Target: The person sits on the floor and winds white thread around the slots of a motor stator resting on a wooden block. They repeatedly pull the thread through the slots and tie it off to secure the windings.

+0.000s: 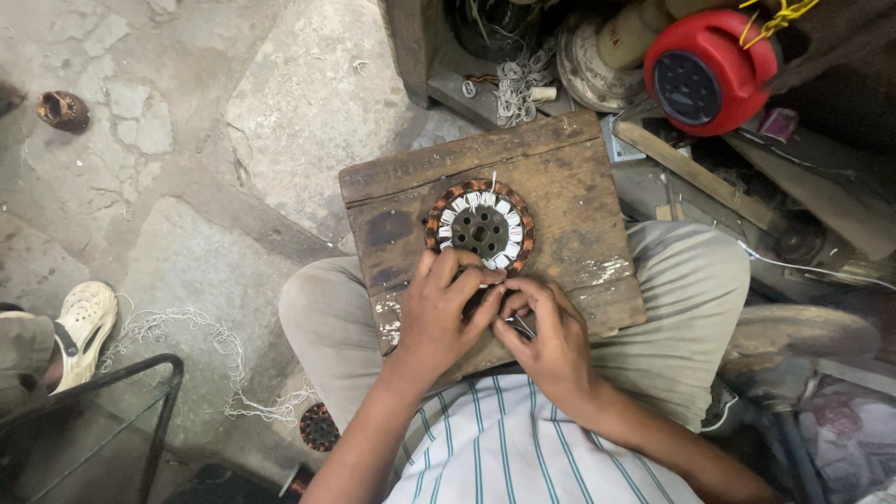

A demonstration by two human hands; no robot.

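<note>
The round motor stator with copper-coloured windings and white insulation slips around a dark metal hub (481,227) lies flat on a worn brown wooden board (569,201) that rests across the seated person's lap, with one such stator on the board. The left hand (439,313) rests at the stator's near edge, its fingers (446,268) curled and bearing on the rim. The right hand (551,336) sits just beside it, touching it, fingers bent together and pinching a thin metal tool or wire end (521,325); which of the two it is I cannot tell. To do this fine work well, I judge the left hand should keep the stator from turning while the right works slowly at one slot, so the white slips are not torn. Further out, one red round plastic reel housing (705,70) sits among clutter above the board, a tangle of white thread (201,331) lies on the cracked concrete floor (308,103), and two more small round wound parts (319,427) (62,109) lie on that floor, well apart. One pale clog-type shoe (86,322) of another person shows at the left edge.
</note>
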